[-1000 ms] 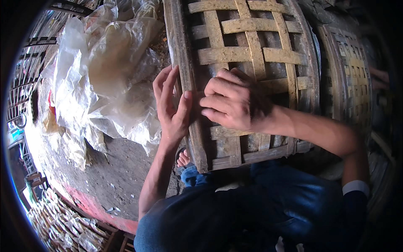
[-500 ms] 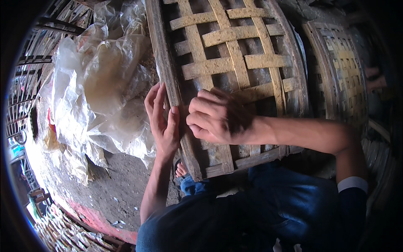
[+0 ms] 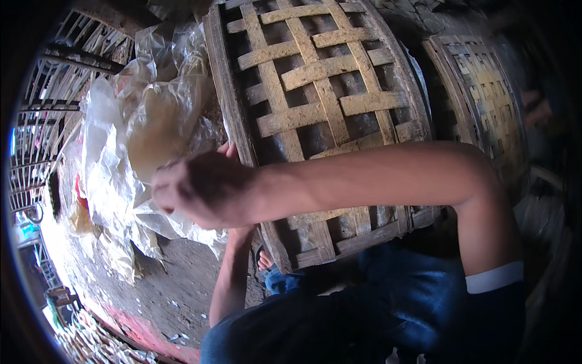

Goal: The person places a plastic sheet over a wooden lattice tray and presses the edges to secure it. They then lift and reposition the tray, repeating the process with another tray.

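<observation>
A slatted bamboo tray [image 3: 330, 115] with a wooden frame leans over my lap, its woven strips dusted with yellowish grit. My right hand [image 3: 203, 189] reaches across the tray's left rail, above crumpled clear plastic sheeting [image 3: 157, 130]. Its fingers look curled in, slightly smeared by motion, and whatever they may hold is hidden. Behind it is my left hand [image 3: 229, 150], showing only a bit of fingers against the left rail; the rest is covered by my right hand and wrist.
A second woven tray [image 3: 485, 91] stands at the right. Below the plastic, a rounded grey surface [image 3: 200, 285] has a reddish rim. Bamboo slats [image 3: 42, 151] line the far left, and a foot [image 3: 265, 259] shows under the tray.
My right hand has swung left from over the tray's weave to beyond its left rail, now covering most of my left hand. The tray appears shifted slightly left and down in view.
</observation>
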Demonstrator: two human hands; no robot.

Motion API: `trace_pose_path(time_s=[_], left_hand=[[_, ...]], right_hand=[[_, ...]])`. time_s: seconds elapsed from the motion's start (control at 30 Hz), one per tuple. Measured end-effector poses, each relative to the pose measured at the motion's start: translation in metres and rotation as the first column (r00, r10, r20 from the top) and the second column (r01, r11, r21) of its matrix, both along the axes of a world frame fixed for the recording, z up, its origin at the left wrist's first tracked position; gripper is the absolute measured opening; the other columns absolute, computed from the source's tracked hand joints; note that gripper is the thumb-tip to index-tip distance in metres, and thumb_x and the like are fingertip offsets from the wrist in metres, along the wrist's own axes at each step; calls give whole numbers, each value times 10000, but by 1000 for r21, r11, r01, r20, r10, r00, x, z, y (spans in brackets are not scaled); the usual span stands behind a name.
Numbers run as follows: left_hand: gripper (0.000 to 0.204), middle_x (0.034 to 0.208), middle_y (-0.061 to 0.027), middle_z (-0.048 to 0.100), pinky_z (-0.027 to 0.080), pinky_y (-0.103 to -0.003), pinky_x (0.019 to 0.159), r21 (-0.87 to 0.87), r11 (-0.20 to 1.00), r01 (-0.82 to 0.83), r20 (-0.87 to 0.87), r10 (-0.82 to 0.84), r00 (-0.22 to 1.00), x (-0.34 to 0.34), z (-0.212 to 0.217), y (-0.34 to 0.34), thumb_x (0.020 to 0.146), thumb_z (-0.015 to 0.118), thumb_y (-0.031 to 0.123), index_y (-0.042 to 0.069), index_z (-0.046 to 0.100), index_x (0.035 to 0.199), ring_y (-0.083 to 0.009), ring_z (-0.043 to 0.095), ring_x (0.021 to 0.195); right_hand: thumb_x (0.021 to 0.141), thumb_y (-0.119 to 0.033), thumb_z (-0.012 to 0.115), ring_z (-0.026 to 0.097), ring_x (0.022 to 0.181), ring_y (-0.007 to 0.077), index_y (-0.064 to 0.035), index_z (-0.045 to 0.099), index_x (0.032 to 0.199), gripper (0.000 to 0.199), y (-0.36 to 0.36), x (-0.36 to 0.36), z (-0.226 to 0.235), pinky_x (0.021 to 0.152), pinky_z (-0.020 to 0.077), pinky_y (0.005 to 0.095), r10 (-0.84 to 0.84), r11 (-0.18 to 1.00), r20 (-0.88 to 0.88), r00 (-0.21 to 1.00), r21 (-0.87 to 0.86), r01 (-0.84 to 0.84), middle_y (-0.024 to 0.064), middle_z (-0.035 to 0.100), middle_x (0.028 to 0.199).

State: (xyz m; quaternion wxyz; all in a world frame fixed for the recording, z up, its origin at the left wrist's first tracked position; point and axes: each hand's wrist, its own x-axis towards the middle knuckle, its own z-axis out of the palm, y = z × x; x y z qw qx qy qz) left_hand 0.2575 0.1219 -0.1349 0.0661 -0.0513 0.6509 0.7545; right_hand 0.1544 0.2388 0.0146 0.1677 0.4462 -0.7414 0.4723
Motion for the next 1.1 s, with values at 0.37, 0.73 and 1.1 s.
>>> trace_pose_path(time_s=[0.37,0.73,1.1], left_hand=[[587,1448,-187,390,293,-438,1168,-326,945,18,-335,-133,933,-45,63,41,954,626,306,31,497,1456,-305,375,1389],[600,1445,-182,402,263,-441,1183,-349,937,-3,-348,-126,929,-43,65,37,963,608,334,9,501,1457,-301,359,1403],[603,1459,-174,373,278,-441,1185,-305,952,5,-314,-105,944,-40,65,35,991,598,347,-4,478,1467,-294,346,1425]], right_hand=[[840,-211,707,678,856,240,-90,715,918,144,102,-89,-45,853,539,425,-340,940,-79,937,12,342,78,708,863],[862,-397,742,609,891,286,-93,770,813,310,116,-94,-57,870,359,512,-586,769,114,803,391,506,105,659,820],[951,-367,627,689,927,300,-112,749,942,283,97,-95,-45,950,426,481,-604,783,479,637,505,362,119,731,826]])
